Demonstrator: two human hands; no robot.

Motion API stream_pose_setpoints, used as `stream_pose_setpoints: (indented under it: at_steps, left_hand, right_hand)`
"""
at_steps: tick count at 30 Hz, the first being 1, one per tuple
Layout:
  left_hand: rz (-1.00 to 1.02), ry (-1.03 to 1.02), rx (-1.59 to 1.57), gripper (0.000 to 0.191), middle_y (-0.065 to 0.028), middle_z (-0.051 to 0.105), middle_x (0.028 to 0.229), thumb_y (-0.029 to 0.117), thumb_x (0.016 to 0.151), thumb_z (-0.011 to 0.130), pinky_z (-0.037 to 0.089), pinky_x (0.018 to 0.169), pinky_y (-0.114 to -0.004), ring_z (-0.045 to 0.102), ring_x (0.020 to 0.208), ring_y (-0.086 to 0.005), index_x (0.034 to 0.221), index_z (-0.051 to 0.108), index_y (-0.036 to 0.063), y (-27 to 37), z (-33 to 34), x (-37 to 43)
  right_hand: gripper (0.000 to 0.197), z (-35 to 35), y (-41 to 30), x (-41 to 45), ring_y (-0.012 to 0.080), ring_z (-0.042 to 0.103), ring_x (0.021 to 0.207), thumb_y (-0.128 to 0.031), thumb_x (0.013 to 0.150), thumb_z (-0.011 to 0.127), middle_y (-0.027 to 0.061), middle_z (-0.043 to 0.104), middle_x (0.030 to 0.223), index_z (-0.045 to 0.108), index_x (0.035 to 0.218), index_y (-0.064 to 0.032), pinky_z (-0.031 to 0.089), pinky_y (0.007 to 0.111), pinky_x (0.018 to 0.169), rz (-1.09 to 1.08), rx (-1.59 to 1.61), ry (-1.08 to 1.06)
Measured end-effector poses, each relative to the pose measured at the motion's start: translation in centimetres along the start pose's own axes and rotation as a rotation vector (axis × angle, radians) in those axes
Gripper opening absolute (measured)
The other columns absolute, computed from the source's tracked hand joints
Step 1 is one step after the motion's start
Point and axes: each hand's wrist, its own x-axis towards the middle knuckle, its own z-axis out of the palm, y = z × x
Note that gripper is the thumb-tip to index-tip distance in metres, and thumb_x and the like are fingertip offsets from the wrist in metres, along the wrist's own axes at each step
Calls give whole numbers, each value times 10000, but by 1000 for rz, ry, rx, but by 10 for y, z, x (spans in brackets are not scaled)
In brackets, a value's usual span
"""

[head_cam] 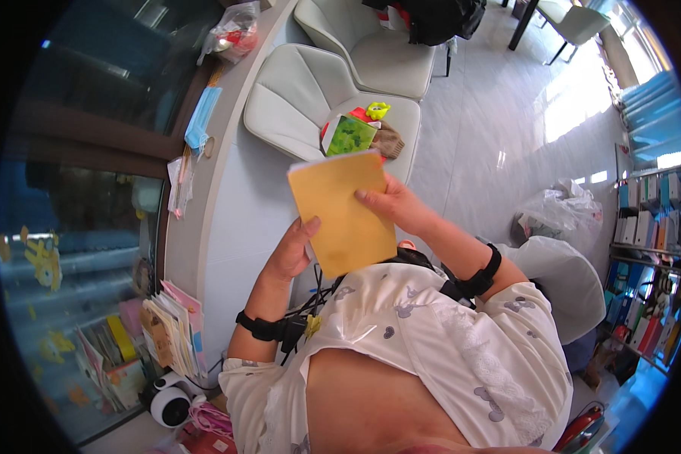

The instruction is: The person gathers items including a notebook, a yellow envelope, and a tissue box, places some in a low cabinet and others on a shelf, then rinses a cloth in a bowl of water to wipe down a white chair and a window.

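Between my two hands is a yellow paper-covered notebook, tilted, with white page edges showing along its top. My left hand grips its left edge, thumb on the cover. My right hand holds the upper right side, thumb flat on the front; the fingers of both hands are mostly hidden behind it. Beyond the notebook, a light grey padded chair carries a green booklet, a brown knitted item and a small yellow-green toy.
To the left runs a window ledge with a blue face mask and a plastic bag. Papers and a white camera-like device stand lower left. At right are a clear plastic bag and bookshelves.
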Motion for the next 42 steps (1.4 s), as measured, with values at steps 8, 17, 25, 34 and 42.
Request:
stream_pose_setpoints:
  at_steps: [8, 17, 25, 34, 42]
  left_hand:
    - [-129, -137, 274, 453, -94, 521, 1216, 176, 887, 559, 423, 914, -291, 505, 1108, -164, 1272, 418, -16, 25, -14, 46]
    - [-128, -333, 477, 409, -78, 566, 1168, 165, 874, 581, 412, 911, -276, 522, 1062, -135, 1231, 486, -11, 49, -18, 80]
    - [174, 44, 458, 316, -34, 598, 1071, 168, 891, 563, 427, 866, -261, 528, 985, -98, 1159, 545, 0, 113, -57, 31]
    - [254, 1675, 1085, 259, -102, 630, 750, 181, 877, 488, 451, 594, -318, 588, 657, -159, 1045, 575, 4, 152, -119, -242]
    - [111, 1956, 1983, 472, -176, 569, 1116, -19, 724, 531, 428, 877, -396, 545, 1000, -353, 1182, 548, 93, 113, -273, -410]
  right_hand:
    - [390, -37, -72, 8, 130, 539, 1018, -144, 923, 502, 60, 550, 1126, 410, 1298, -91, 437, 266, 869, -324, -265, 260]
    - [341, -50, -79, 43, 86, 508, 864, -105, 909, 473, 27, 542, 989, 497, 1242, -40, 425, 239, 769, -57, -754, 269]
    - [468, -54, -67, 105, 157, 580, 974, -271, 953, 414, 87, 551, 1186, 331, 1360, -55, 478, 276, 795, 64, -200, 60]
    - [403, -38, -40, 170, 106, 598, 872, -215, 963, 418, 43, 615, 998, 394, 1321, -32, 490, 229, 730, 148, -334, -88]
    - [383, -20, -36, 163, 106, 606, 859, -231, 960, 421, 30, 621, 982, 423, 1301, -56, 481, 236, 747, 222, -535, -64]
